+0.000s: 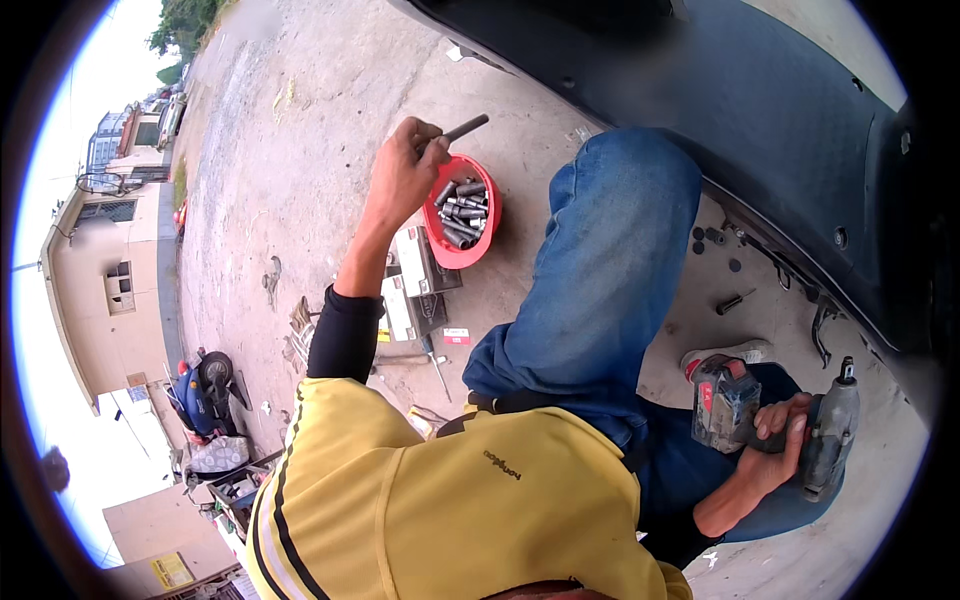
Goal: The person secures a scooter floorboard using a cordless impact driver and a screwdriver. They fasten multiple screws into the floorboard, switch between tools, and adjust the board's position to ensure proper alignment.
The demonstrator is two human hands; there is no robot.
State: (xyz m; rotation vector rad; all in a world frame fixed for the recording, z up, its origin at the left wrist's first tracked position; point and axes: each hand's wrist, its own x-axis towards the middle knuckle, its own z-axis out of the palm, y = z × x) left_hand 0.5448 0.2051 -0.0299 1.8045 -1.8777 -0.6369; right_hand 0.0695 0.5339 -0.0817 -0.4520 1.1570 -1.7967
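My left hand (408, 165) is closed round a dark metal rod (467, 127), whose end sticks out past the fingers to the right. It hovers over the far-left rim of a red bowl-shaped container (487, 245). Inside lie several metal sockets (465, 210) in a loose heap. My right hand (770, 440) grips the handle of a cordless impact wrench (832, 440) by my right thigh. The wrench's square drive tip points away from me, with no socket on it, and its bulky battery (727, 405) sits on the left.
A dark car bumper panel (760, 110) spans the upper right. White-and-grey boxes (402, 305) stand beside the container, a screwdriver (435, 362) near them. Under the panel lie a dark cylindrical piece (732, 303) and several round black pieces (714, 236). A motorbike (205, 395) is parked at left.
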